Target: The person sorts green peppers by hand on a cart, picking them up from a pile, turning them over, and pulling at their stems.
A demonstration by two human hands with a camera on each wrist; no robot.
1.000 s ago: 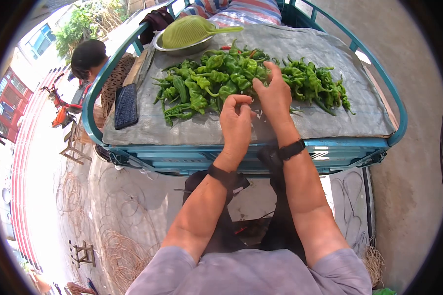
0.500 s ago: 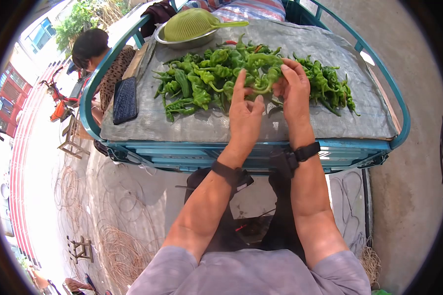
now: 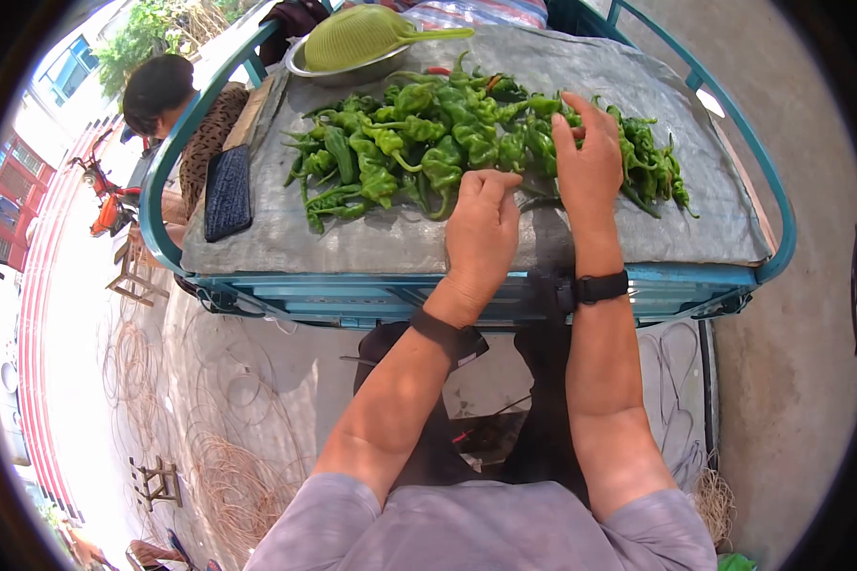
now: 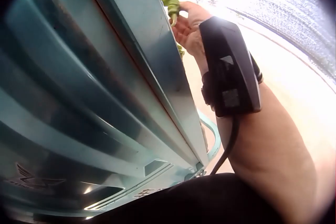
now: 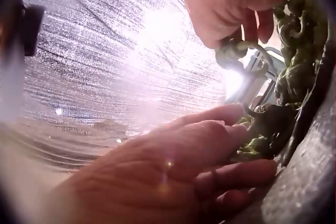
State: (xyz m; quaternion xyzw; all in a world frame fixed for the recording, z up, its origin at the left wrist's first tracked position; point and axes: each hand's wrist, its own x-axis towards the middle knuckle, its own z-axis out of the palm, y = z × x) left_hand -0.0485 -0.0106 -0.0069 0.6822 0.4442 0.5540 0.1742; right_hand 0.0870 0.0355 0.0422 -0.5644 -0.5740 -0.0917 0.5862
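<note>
Green peppers, twisted and glossy, lie in a heap on a grey sheet. My left hand is at the heap's near edge with curled fingers. It holds a curled green pepper, which hangs below its fingers in the right wrist view and is mostly hidden in the head view. My right hand is over the right part of the heap, thumb and fingers apart. In the right wrist view its fingers reach out beside the peppers, holding nothing visible.
The sheet covers a teal cart bed with a rail. A metal bowl with a green strainer stands at the back left. A dark phone-shaped object lies at the left edge. Another person sits beyond the left rail.
My hands came together around a curled pepper half a second ago and are now apart. The right hand has moved right and spread its thumb; the left hand's fingers have curled in.
</note>
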